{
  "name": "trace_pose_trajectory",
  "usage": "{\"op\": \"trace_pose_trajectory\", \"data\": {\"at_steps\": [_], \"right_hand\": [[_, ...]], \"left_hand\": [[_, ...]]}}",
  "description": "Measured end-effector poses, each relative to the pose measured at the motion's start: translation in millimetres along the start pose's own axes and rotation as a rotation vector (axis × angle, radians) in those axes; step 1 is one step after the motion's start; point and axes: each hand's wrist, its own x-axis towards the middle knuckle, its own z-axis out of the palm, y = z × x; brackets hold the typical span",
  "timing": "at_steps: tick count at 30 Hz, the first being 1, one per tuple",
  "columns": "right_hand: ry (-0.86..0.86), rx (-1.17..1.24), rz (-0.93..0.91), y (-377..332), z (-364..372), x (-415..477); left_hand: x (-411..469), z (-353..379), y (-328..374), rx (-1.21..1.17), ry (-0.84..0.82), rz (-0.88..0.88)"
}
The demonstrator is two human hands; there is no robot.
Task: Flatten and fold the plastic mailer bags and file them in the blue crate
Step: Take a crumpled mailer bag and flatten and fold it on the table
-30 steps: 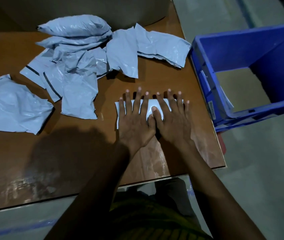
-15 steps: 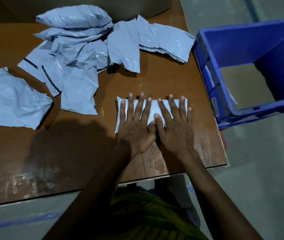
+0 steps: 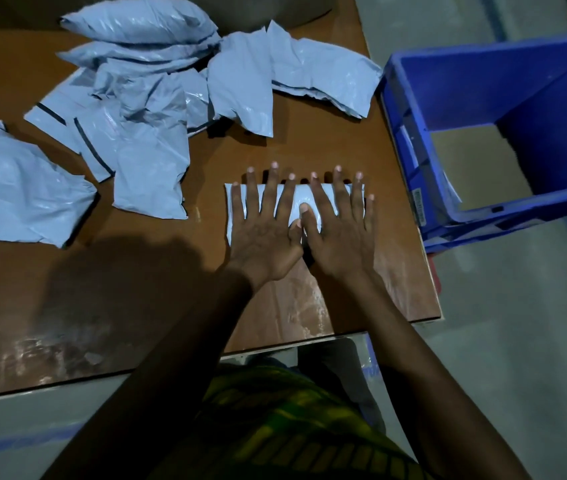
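Where the brown table point(image 3: 136, 289) ends on the right, the blue crate point(image 3: 410, 150) sits just beside its edge. Loose crumpled bags point(image 3: 143, 133) cover the far left, and bare wood runs along the front edge. The folded bag point(image 3: 302, 197) lies near the right edge, pressed flat under the left hand point(image 3: 261, 233) and right hand point(image 3: 340, 233), fingers spread, thumbs touching.

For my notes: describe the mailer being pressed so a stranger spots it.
The blue crate sits off the table's right edge. Left of it, one mailer lies under the left hand and right hand. It alone is folded small; the other mailers lie crumpled.
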Motion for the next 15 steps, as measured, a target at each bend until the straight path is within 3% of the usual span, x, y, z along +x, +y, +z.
{"op": "trace_pose_trajectory", "data": {"at_steps": [6,9,11,15], "right_hand": [[-0.032,0.043,-0.015,-1.8,-11.4,0.0],[0.240,0.105,-0.058,-15.8,-23.2,-18.6],[0.412,0.158,-0.126,-33.2,-21.7,-36.1],[0.409,0.180,-0.196,-53.1,-2.0,-54.9]], "left_hand": [[-5.7,-9.7,-11.1,-0.216,-0.020,0.009],[-25.6,-23.0,-15.4,-0.470,0.178,-0.041],[-41.2,-28.5,-13.9,-0.497,0.343,-0.056],[-61.1,-22.8,-15.3,-0.416,0.444,-0.064]]}}
